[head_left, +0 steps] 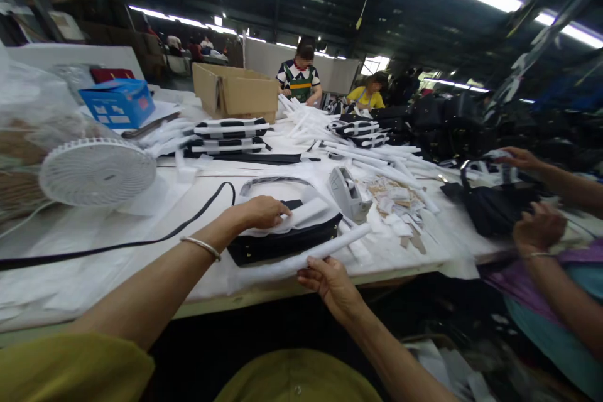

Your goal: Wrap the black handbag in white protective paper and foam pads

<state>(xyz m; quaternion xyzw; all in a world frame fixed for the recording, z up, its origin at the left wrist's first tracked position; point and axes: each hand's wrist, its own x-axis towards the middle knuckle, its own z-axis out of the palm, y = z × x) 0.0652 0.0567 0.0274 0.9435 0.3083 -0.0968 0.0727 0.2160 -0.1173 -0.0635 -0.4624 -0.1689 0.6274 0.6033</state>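
Note:
A black bag [282,244] lies flat near the front edge of the white table [141,245], partly covered by white foam wrap [301,217]. My left hand [261,212], a bangle on its wrist, presses down on the wrap on top of the bag, fingers curled. My right hand [330,279] grips the lower end of a white foam-wrapped strap [325,251] that runs along the bag's front side.
A tape dispenser [349,193] and paper scraps [396,201] lie right of the bag. A white fan [97,171], blue box [119,102], cardboard box [235,92] and wrapped bags [230,136] stand farther back. A black cable [155,240] crosses the table. A co-worker's hands [537,226] handle a black bag at right; two people work at the far end.

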